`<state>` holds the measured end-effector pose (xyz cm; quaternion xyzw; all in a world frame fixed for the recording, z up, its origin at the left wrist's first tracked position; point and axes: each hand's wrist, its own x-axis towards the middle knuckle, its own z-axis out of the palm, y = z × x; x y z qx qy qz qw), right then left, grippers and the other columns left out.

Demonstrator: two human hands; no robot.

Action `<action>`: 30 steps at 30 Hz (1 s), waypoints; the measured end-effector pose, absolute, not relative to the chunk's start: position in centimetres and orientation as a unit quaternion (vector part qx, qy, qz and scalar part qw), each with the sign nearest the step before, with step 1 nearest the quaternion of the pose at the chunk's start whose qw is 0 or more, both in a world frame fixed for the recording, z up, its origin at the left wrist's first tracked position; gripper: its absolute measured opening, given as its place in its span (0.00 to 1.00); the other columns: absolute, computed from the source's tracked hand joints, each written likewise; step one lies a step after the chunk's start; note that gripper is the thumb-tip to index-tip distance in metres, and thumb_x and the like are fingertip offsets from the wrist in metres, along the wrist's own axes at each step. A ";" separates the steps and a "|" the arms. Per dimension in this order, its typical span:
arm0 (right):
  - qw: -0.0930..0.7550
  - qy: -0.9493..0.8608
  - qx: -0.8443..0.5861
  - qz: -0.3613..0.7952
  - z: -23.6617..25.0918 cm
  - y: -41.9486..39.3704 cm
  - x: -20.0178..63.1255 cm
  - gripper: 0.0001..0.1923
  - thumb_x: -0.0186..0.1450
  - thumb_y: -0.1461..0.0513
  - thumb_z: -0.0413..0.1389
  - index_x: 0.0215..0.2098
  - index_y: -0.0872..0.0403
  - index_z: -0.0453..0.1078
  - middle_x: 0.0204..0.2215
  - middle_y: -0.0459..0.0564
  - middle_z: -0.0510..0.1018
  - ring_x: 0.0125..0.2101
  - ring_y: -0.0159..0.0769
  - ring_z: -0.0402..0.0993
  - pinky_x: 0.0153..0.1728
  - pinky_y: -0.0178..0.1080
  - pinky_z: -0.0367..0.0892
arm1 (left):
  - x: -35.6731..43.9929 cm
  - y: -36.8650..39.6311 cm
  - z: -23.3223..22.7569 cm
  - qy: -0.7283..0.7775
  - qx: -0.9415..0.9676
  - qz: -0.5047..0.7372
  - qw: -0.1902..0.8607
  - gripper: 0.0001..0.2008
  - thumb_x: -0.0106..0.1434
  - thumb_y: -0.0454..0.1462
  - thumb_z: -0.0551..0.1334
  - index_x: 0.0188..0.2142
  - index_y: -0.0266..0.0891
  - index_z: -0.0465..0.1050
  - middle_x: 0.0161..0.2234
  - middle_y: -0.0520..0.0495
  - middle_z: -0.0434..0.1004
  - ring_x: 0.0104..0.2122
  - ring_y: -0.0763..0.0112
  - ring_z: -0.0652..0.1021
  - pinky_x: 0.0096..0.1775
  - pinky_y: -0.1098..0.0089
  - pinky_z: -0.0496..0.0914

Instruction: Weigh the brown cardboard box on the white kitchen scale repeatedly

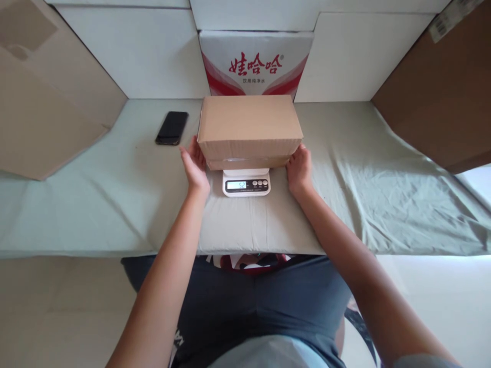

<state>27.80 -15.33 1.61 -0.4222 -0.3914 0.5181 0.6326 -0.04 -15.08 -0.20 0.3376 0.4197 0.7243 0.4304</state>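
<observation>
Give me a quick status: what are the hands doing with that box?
Left hand and right hand flat against the ends of the cardboard box. Box sits on the white scale, display lit. Phone lies apart, left; nothing in the way.

A: Illumination? 
B: Even, soft and bright; the white wall panels (138, 56) are pale but not blown out, with a bluish glare at the right edge.

A: Shadows and sharpness? 
B: A faint shadow lies beneath the cardboard box (249, 128). Centre sharp; wide-angle lens bends the edges, stretching both forearms.
</observation>
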 end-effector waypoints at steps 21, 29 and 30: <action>0.624 -0.410 -0.421 0.515 1.9 -15.6 27.4 0.33 0.61 0.34 0.54 0.55 0.42 0.71 0.65 0.47 0.78 0.72 0.53 0.67 0.73 0.59 0.64 | 0.2 -15.0 0.1 0.429 0.323 0.720 0.439 0.50 0.60 0.77 0.44 0.60 0.46 0.76 0.70 0.38 0.70 0.74 0.48 0.67 0.75 0.50 0.59; 0.630 -0.404 -0.413 0.519 2.0 -15.8 27.3 0.33 0.59 0.34 0.55 0.54 0.41 0.72 0.65 0.45 0.79 0.72 0.52 0.68 0.71 0.57 0.68 | 0.4 -15.1 0.4 0.434 0.326 0.716 0.440 0.51 0.61 0.77 0.44 0.62 0.46 0.76 0.70 0.38 0.72 0.74 0.47 0.67 0.75 0.49 0.59; 0.630 -0.406 -0.410 0.519 1.9 -15.8 27.3 0.34 0.59 0.33 0.55 0.54 0.41 0.72 0.66 0.45 0.78 0.72 0.53 0.67 0.71 0.57 0.67 | 0.3 -15.0 0.3 0.434 0.330 0.715 0.438 0.52 0.60 0.77 0.43 0.62 0.45 0.75 0.70 0.37 0.71 0.73 0.47 0.67 0.75 0.49 0.59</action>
